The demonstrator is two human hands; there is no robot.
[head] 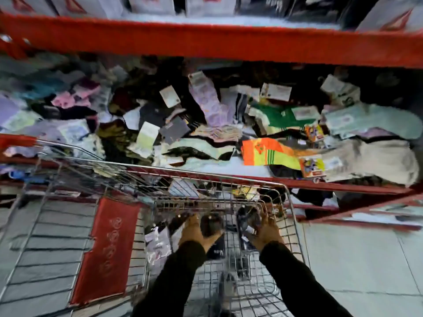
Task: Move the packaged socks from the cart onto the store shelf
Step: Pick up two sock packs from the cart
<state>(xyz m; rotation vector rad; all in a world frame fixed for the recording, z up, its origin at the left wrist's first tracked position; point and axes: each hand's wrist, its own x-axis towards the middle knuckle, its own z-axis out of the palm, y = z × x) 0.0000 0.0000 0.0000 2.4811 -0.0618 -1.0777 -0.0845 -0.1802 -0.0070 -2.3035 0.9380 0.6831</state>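
Both my hands reach down into the wire cart (pixel 290 216). My left hand (pixel 194 232) is closed around a dark bundle of packaged socks (pixel 211 225). My right hand (pixel 266 232) grips another dark sock pack (pixel 248 219) near the cart's right wall. More packaged socks (pixel 158 245) in clear wrap lie on the cart's bottom to the left. The store shelf (pixel 229 170), red-framed, stands just beyond the cart and is heaped with loose sock packs, among them an orange and yellow pair (pixel 267 153). The picture is blurred by motion.
A red upper shelf beam (pixel 206 40) crosses the top, with white boxes (pixel 151 5) above it. A red flap (pixel 107 248) hangs on the cart's left side. A lower red shelf (pixel 357 213) sits to the right, and grey floor tiles (pixel 354 259) lie beside the cart.
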